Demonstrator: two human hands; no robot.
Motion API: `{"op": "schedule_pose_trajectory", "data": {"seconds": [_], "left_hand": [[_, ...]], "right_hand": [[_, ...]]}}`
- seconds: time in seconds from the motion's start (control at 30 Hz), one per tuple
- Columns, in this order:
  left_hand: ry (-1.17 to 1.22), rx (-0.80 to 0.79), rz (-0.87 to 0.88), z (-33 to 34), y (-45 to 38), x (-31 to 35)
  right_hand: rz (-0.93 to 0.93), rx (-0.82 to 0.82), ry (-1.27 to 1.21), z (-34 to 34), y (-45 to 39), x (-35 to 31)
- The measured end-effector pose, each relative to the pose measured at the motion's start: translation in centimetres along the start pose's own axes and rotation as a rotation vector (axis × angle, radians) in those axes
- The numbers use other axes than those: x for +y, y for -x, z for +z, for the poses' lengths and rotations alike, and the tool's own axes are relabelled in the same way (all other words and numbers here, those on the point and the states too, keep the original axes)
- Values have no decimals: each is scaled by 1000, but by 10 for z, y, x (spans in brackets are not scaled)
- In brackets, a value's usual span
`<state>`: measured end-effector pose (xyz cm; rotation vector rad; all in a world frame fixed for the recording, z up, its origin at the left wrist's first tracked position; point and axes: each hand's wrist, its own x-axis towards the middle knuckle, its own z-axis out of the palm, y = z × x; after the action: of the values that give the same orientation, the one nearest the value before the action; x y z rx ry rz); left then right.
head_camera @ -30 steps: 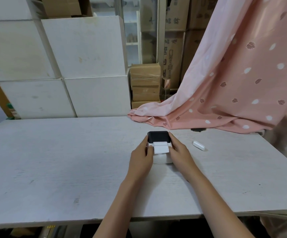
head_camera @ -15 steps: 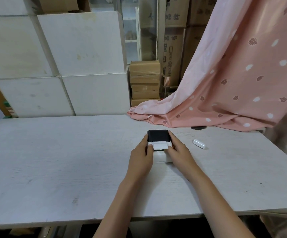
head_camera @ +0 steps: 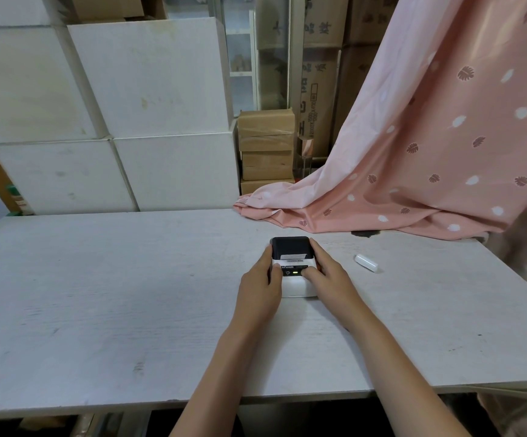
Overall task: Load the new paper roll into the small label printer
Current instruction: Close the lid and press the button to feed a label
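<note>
The small label printer sits on the white table, white body with a black lid lying flat on top. A green light glows on its front panel. A short strip of white paper shows at the lid's front edge. My left hand grips the printer's left side, thumb on the front panel. My right hand grips the right side, thumb on the panel too. The paper roll itself is hidden.
A small white cylinder lies on the table to the right of the printer. Pink patterned cloth drapes onto the table's far right. White boxes and cardboard boxes stand behind the table.
The long white paper tab sticking out of the printer is now only a short strip at the black lid's edge. My thumbs have shifted onto the front panel, and the green light shows.
</note>
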<state>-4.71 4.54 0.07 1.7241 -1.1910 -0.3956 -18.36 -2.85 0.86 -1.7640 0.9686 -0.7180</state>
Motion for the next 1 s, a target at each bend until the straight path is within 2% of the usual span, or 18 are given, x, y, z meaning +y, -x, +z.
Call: {"op": "schedule_pose_trajectory", "data": {"seconds": [1.0], "left_hand": [[-9,0,0,0,1,1]], "right_hand": [[-23,13,-2,-1,2,-1]]}}
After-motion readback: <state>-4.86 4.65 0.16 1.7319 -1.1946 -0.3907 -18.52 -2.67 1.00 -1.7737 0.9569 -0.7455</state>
